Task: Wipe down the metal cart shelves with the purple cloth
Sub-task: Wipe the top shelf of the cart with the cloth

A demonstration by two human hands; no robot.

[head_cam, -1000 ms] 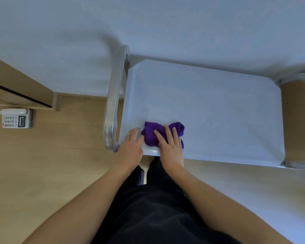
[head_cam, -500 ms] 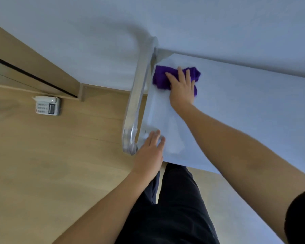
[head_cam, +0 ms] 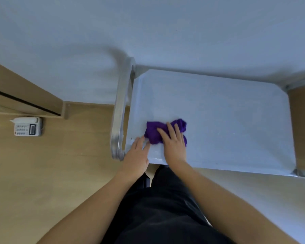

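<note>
Looking down on the top shelf of the metal cart, pale and bare apart from the purple cloth. Cloth bunched up, lying in the near-left part of the shelf, just beside the left rim and close to the near edge. Right hand flat on top of it, palm down, fingers slightly spread and pressing the wad against the metal rather than pinching it. Left hand resting at the near-left corner of the shelf, palm down, fingers extended and close together, tips just touching or nearly touching the cloth's left end; apparently bracing the cart, gripping nothing. Curved metal handle running along the left side, just beyond the left hand. Phone on the wooden floor, far off to the left, well apart from the work.

Judging progress: wiping under way on the top shelf, near-left corner being worked. No streaks, damp marks or dirt readable on the metal, so impossible to tell which areas are already covered. Middle, right and far-right stretches of this shelf probably still needing passes. Lower shelves hidden beneath the top one, so their state cannot be told; likely still to do. Task therefore early to midway, by estimate only.
</note>
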